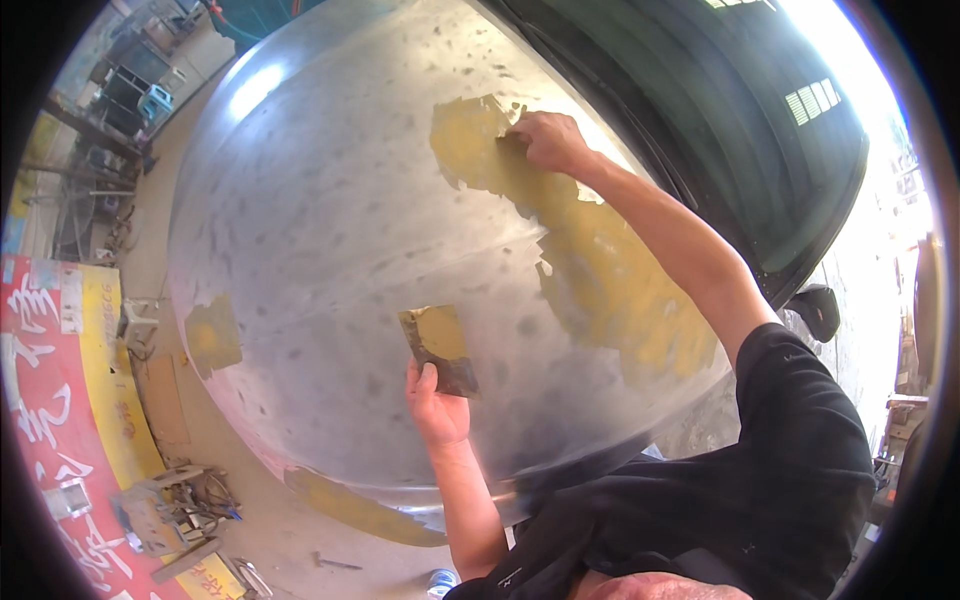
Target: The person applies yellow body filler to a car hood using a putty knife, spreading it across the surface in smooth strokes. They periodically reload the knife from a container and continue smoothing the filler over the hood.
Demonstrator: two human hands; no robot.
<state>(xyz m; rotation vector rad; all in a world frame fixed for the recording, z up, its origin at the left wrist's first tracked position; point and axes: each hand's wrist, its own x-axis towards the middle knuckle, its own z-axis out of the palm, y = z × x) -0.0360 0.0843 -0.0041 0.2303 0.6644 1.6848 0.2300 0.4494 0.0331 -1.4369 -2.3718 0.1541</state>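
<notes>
A car hood (330,240) of bare, mottled grey metal curves beneath both my hands. My left hand (438,408) pinches the lower edge of a small flat mixing board (460,374), thumb on top. Yellow body filler (438,332) covers the board's upper part. My right hand (552,142) reaches far across the hood, its fingers closed on a filler spreader (513,148) that is mostly hidden by the hand. The spreader is at a long yellow-olive filler patch (620,290), which runs from the far middle of the hood toward its near right.
Behind the hood's right edge lies the dark windshield (740,130), with a side mirror (815,312) lower down. Another filler patch (213,335) marks the hood's left side. A red and yellow sign board (60,400) and a wooden stool (165,515) are on the left floor.
</notes>
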